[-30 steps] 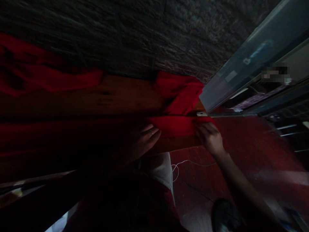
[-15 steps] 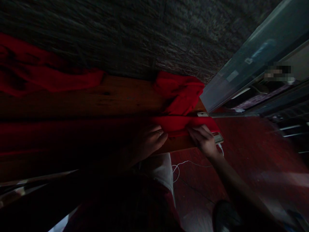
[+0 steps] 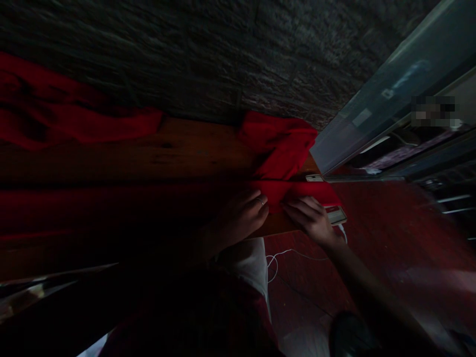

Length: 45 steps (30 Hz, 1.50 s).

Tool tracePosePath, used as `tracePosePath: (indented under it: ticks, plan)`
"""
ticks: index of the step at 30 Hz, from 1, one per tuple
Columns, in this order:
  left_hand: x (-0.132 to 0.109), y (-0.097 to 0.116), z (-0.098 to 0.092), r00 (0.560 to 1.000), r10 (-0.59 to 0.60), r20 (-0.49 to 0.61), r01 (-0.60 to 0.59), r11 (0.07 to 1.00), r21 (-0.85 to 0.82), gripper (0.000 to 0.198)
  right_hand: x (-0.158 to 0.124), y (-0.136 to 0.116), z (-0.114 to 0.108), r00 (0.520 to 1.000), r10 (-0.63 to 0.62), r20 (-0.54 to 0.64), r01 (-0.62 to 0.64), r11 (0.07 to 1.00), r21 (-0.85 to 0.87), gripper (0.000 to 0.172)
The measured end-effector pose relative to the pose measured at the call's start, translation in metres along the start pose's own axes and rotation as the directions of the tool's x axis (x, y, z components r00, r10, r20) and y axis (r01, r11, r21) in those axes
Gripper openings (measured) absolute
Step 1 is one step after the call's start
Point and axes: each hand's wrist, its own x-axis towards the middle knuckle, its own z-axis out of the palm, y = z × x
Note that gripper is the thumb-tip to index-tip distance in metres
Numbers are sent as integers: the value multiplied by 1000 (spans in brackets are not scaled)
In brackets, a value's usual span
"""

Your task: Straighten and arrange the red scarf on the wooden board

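Note:
A long strip of red cloth lies along the wooden table, running off to the left into deep shadow. My left hand, with a ring on one finger, has its fingers closed on the near edge of the strip. Just to the right, my right hand pinches the same edge near the strip's right end. A small gap of red cloth shows between the two hands. Partly under that end sits a phone-like flat object with a white plug in it.
Crumpled red cloth lies behind the strip, and a larger red heap is at the left by the rough wall. A white cable hangs over the red floor. Another person is beyond the doorway at right.
My left hand has moved right along the cloth's edge, and my right hand has shifted slightly left. The gap between them has narrowed.

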Motion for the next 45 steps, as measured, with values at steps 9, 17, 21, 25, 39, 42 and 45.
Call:
tracePosePath:
  ticks: [9, 17, 21, 25, 39, 42, 45]
  plan:
    - [-6, 5, 8, 1000, -2, 0, 2, 1000, -20, 13, -3, -3, 0, 1000, 20, -15, -20, 1000, 8, 32]
    - [-3, 7, 6, 999, -28, -30, 28, 1000, 1, 12, -1, 0, 5, 998, 51, -30, -53, 996, -69, 14]
    - [-9, 15, 6, 999, -35, 33, 34, 999, 19, 16, -3, 2, 2, 997, 19, 70, -16, 999, -41, 18]
    - [-9, 17, 8, 995, -51, 86, 52, 998, -17, 20, -7, 4, 1, 997, -42, 65, 45, 998, -50, 28]
    - [-38, -6, -12, 991, -116, 71, 119, 992, -44, 24, -17, 1, 7, 1000, 14, 26, -13, 998, -55, 36]
    - [-51, -12, -17, 992, -114, 51, 117, 991, -59, 19, -16, -1, 9, 999, 38, -1, -38, 998, -58, 33]
    - [-51, -9, -16, 995, -75, 63, 80, 993, -81, 14, -13, -3, 9, 999, 43, -5, -43, 997, -63, 28]
